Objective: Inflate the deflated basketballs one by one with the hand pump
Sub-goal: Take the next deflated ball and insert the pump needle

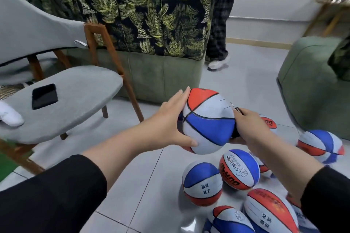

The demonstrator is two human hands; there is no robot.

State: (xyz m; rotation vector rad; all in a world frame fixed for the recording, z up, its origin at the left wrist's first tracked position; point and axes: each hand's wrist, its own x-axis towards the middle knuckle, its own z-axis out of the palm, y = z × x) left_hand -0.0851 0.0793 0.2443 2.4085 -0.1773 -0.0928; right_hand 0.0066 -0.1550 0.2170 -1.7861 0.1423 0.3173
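Observation:
A red, white and blue basketball (208,121) is held up above the floor. My left hand (170,119) cups its left side, fingers straight over the top and thumb under it. My right hand (250,125) is at the ball's right side and grips the black hand pump (235,134), whose thin metal needle (232,105) sticks up beside the ball, out of it. Most of the pump is hidden behind my hand and the ball. Several more basketballs (239,169) of the same colours lie on the tiled floor below, to the right.
A grey chair (79,96) with wooden legs stands at the left, a black phone (44,96) on its seat. A green sofa with a leaf-print cover (151,24) is ahead. A person's legs (219,24) stand behind it. A green armchair (310,85) is at the right.

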